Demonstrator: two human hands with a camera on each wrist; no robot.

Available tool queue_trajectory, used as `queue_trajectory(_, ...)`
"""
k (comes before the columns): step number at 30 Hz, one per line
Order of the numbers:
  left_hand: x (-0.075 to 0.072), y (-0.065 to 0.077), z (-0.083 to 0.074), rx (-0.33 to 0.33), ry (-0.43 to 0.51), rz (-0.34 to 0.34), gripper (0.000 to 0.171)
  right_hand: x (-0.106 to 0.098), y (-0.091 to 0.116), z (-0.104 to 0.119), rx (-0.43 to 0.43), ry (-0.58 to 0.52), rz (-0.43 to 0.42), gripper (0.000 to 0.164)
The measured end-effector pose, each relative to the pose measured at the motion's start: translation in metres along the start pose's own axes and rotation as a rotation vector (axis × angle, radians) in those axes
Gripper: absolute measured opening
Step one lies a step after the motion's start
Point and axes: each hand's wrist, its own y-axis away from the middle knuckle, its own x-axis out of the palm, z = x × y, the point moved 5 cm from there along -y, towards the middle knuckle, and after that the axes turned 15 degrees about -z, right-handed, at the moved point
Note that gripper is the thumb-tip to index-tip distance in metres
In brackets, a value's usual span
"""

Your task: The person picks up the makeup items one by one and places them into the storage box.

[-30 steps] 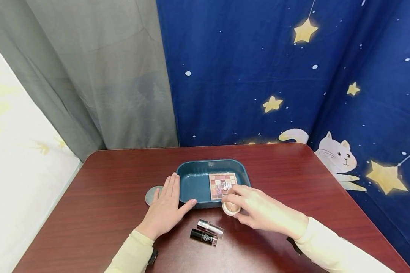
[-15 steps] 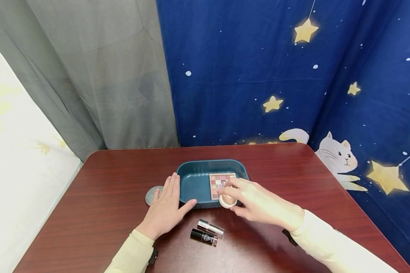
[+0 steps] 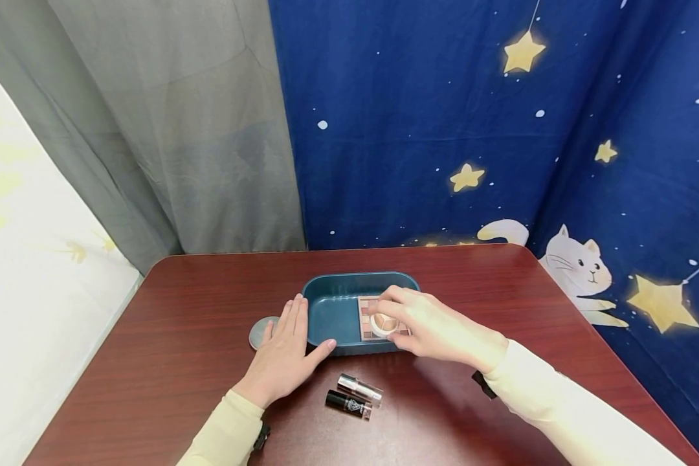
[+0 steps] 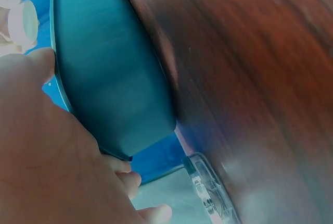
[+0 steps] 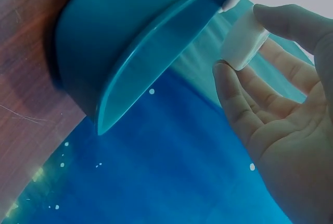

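Observation:
In the head view my right hand (image 3: 433, 327) pinches a small round white concealer pot (image 3: 384, 323) with tan sections on top. It is over the right part of a teal tray (image 3: 329, 320), above a square eyeshadow palette (image 3: 365, 310) lying inside. My fingers hide part of the palette. The right wrist view shows the pot (image 5: 243, 41) edge-on between thumb and fingertips, above the tray's rim. My left hand (image 3: 282, 356) has straight fingers resting along the tray's left side, thumb spread toward its front edge.
In front of the tray lie a silver tube (image 3: 359, 389) and a black tube (image 3: 347, 404), looking like lipsticks. A round grey item (image 3: 259, 333) lies left of my left hand, partly covered. The dark red table (image 3: 198, 304) ends before grey and blue curtains.
My right hand has moved away from me and slightly left, carrying the concealer pot from the tray's front edge to over the palette. My left hand has stayed put.

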Motion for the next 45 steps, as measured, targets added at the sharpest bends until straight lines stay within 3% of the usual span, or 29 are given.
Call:
queue_trajectory(6, 0.000, 0.000, -0.002, 0.000, -0.002, 0.005, 0.101, 0.003, -0.009, -0.009, 0.022, -0.036, 0.001, 0.044)
queue_trajectory(29, 0.001, 0.000, -0.001, -0.010, -0.006, 0.021, 0.102, 0.035, -0.027, -0.025, 0.071, -0.035, 0.100, 0.045)
queue_trajectory(45, 0.001, -0.001, 0.000, -0.005, -0.005, 0.018, 0.100, 0.066, -0.040, -0.028, 0.095, -0.019, 0.231, 0.044)
